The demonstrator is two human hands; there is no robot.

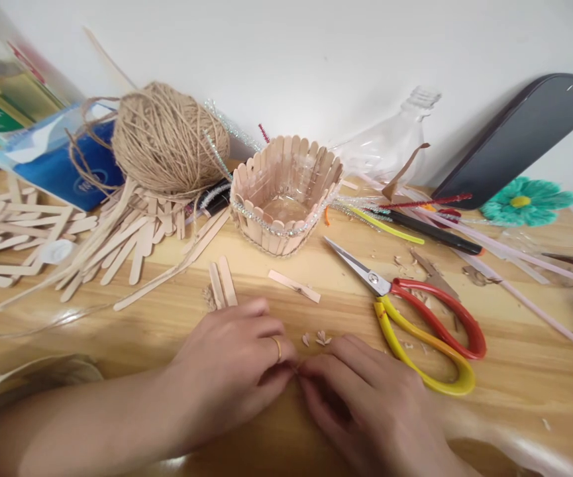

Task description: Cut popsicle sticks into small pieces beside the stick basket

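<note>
My left hand and my right hand meet low over the table, fingertips pinched together. Whatever lies between them is too small and too covered to name. A ring shows on a left finger. Just beyond the fingertips lie a few small wood chips. Two short craft sticks reach out past my left knuckles, and a cut stick piece rests farther off. Scissors with red and yellow handles lie beside my right hand, blades apart. A basket of craft sticks with a silver tinsel band stands behind.
At the left are a ball of twine, many loose craft sticks, a blue packet and a bottle of yellowish liquid. To the right lie a clear plastic bottle, a black pen, a green fuzzy flower and a leaning phone.
</note>
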